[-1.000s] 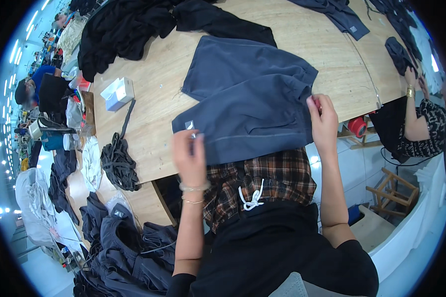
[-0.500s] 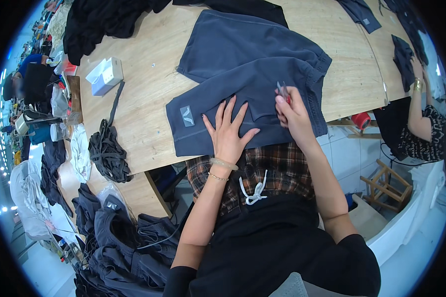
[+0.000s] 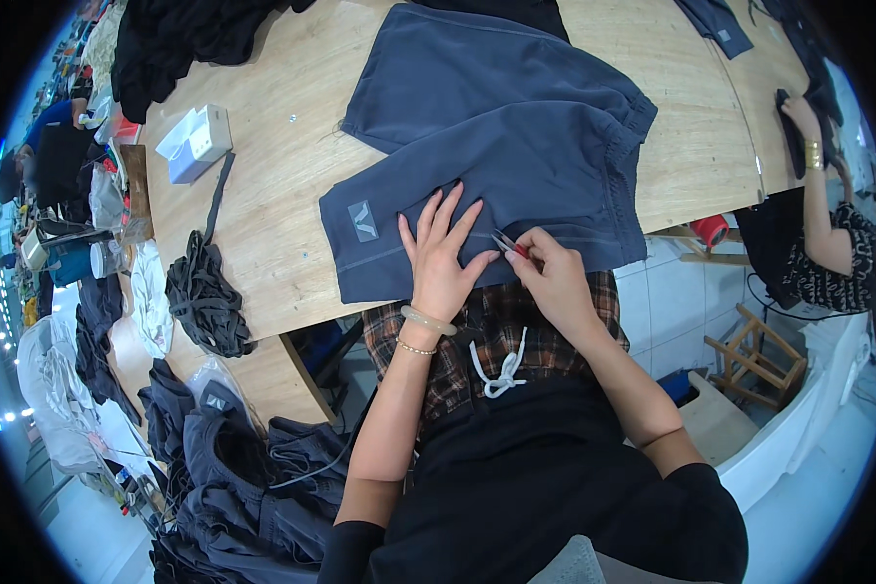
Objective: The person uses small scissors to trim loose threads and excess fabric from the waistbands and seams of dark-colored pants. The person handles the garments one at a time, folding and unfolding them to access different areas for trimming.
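Note:
A pair of dark blue-grey shorts (image 3: 516, 161) lies on the wooden table in front of me, its gathered waistband to the right and a small light patch (image 3: 363, 222) near the left leg hem. My left hand (image 3: 443, 251) lies on the near leg with its fingers spread. Just right of its thumb, my right hand (image 3: 555, 277) is closed around small thread snips (image 3: 518, 249) with a red part. The pointed blades touch or hover just over the fabric near a seam; which of the two I cannot tell.
On the table (image 3: 273, 204) stand a white box (image 3: 195, 144) and a heap of dark strips (image 3: 207, 302). Black cloth (image 3: 200, 44) lies at the back left. Dark garments (image 3: 234, 477) are piled lower left. Another person's arm (image 3: 818, 195) reaches in at right, near a wooden stool (image 3: 757, 355).
My right hand has moved down and left with the snips, from the middle of the shorts to beside my left thumb. The left hand stays spread on the fabric.

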Tool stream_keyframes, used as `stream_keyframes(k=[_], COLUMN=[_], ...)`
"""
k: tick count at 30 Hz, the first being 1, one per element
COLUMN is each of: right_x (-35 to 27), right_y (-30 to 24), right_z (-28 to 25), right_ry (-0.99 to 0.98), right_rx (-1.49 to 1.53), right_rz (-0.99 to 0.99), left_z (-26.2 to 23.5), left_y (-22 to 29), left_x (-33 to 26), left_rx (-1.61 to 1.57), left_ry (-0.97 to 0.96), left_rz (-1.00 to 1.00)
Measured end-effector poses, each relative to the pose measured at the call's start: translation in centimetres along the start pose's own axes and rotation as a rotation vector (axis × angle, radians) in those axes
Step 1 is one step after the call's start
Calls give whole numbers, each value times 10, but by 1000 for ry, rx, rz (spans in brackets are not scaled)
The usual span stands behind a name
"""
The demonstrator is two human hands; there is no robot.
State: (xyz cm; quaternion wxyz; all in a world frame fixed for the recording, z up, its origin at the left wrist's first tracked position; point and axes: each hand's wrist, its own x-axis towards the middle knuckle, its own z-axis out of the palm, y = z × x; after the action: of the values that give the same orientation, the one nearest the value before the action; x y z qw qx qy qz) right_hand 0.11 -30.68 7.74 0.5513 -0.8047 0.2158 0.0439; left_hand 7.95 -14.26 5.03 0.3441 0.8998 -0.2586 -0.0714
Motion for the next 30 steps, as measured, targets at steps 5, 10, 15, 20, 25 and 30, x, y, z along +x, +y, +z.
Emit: stream_keyframes(k=[5, 10, 15, 20, 25, 30], right_x=[2, 4, 5, 4, 5, 7], right_y=[0, 3, 4, 2, 3, 6], right_z=[3, 6, 7, 4, 5, 7], right_ry=[27, 41, 46, 40, 38, 46], right_rx=[-1, 29, 24, 29, 80, 72], right_rz=[-5, -12, -10, 7, 18, 11], left_z=[1, 1, 1, 2, 2, 2], left_y=[1, 0, -1, -1, 0, 0], left_x=[1, 0, 0, 0, 1, 1], left_rx=[-3, 13, 17, 18, 19, 21], left_ry=[4, 7, 9, 14, 13, 18], left_rz=[-1, 0, 5, 12, 7, 10])
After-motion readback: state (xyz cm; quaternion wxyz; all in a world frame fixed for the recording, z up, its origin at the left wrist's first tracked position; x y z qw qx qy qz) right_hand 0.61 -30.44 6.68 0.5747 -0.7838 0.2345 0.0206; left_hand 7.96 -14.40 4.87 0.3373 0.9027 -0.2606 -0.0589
